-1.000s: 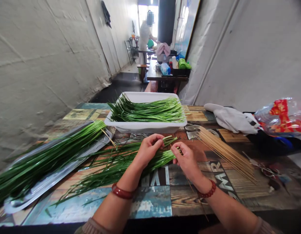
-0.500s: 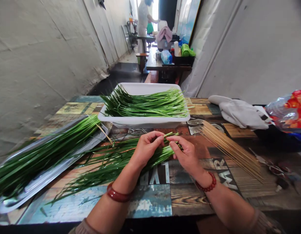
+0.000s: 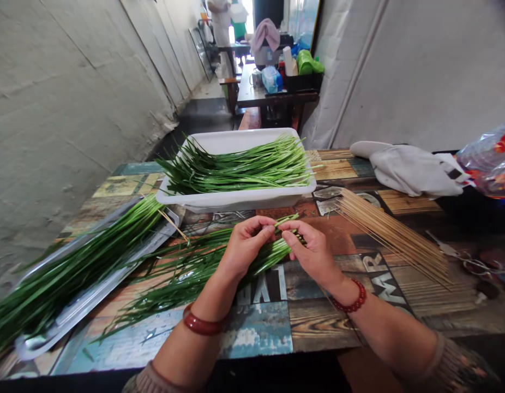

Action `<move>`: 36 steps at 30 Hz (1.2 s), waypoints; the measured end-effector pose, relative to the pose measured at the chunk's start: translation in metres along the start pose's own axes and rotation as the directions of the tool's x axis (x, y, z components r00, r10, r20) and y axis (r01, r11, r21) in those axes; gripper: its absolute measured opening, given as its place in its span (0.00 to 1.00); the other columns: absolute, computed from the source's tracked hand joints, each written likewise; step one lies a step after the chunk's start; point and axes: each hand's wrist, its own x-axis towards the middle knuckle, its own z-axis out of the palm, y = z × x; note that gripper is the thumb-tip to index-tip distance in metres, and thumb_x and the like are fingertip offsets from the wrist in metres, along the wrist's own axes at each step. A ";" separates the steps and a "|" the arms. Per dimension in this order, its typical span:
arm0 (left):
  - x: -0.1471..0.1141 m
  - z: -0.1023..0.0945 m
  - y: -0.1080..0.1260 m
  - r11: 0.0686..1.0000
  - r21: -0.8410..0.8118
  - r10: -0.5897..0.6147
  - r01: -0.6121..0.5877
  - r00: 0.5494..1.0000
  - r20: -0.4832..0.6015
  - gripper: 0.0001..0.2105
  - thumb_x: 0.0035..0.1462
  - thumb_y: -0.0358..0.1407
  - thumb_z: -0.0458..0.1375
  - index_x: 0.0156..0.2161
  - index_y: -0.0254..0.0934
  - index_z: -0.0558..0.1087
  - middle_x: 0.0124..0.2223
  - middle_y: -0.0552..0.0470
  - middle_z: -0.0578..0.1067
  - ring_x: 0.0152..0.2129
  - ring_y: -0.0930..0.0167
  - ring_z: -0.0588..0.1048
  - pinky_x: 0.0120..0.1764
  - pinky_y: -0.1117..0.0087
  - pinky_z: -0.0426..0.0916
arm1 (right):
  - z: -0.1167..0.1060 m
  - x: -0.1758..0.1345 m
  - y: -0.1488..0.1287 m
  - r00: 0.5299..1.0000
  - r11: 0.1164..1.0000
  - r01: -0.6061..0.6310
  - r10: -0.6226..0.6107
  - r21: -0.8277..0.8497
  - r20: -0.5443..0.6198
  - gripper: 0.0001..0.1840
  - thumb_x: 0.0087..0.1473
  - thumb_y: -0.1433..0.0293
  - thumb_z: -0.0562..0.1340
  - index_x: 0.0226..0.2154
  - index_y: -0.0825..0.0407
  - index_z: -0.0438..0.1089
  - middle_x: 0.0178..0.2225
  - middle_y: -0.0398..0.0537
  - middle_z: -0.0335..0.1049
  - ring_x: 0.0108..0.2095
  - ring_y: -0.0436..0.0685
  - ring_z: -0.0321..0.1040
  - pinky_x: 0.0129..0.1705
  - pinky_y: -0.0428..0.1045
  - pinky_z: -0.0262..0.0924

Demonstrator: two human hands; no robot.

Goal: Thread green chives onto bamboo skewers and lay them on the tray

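Note:
My left hand (image 3: pixel 252 243) pinches the pale stem ends of some garlic chives (image 3: pixel 286 219) above the middle of the table. Close beside it, my right hand (image 3: pixel 307 245) is closed at the same stem ends, thumb against fingers. Under both hands lies a loose pile of chives (image 3: pixel 182 278), leaves trailing left. Just beyond stands a white plastic tub (image 3: pixel 240 197) with more chives (image 3: pixel 244 166) in it. A fan of bamboo skewers (image 3: pixel 394 234) rests to the right. Whether a skewer is between my fingers is hidden.
At left, a metal tray (image 3: pixel 101 297) carries a thick bundle of chives (image 3: pixel 84 262), with skewers near its end. Scissors (image 3: pixel 461 254), a grey-white cloth (image 3: pixel 416 169) and a red-and-clear plastic bag (image 3: pixel 492 161) lie right. A person (image 3: pixel 220 22) stands far back, beyond another table (image 3: pixel 252 95).
My view has shifted slightly, so the scene sits higher in the frame. Both hands stay together at the stem ends with only small finger movement. The far person's arm has drawn in.

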 end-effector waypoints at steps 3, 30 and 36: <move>0.000 0.000 0.000 1.000 -0.022 0.001 -0.001 1.000 -0.011 0.08 0.50 0.37 0.63 0.33 0.32 0.77 0.25 0.54 0.73 0.24 0.77 0.67 0.30 0.77 0.62 | 0.000 0.000 0.001 1.000 1.000 0.005 -0.005 -0.005 0.006 0.12 0.58 0.63 0.58 0.39 0.53 0.72 0.25 0.41 0.70 0.16 0.45 0.62 0.19 0.42 0.58; -0.001 0.001 0.001 0.992 0.110 0.066 -0.063 0.997 -0.025 0.08 0.50 0.36 0.63 0.32 0.32 0.78 0.28 0.52 0.75 0.26 0.74 0.69 0.32 0.75 0.63 | 0.001 0.001 0.003 1.000 1.000 -0.008 0.008 -0.012 -0.014 0.11 0.57 0.62 0.59 0.36 0.53 0.69 0.26 0.41 0.70 0.16 0.45 0.62 0.19 0.42 0.59; 0.001 -0.002 -0.004 0.975 0.203 0.098 -0.088 0.994 -0.043 0.08 0.50 0.37 0.63 0.32 0.33 0.78 0.28 0.51 0.76 0.26 0.73 0.70 0.32 0.75 0.65 | 0.002 0.002 0.005 1.000 0.997 -0.003 0.005 0.082 -0.025 0.22 0.57 0.64 0.60 0.54 0.49 0.60 0.29 0.39 0.69 0.17 0.44 0.60 0.19 0.42 0.59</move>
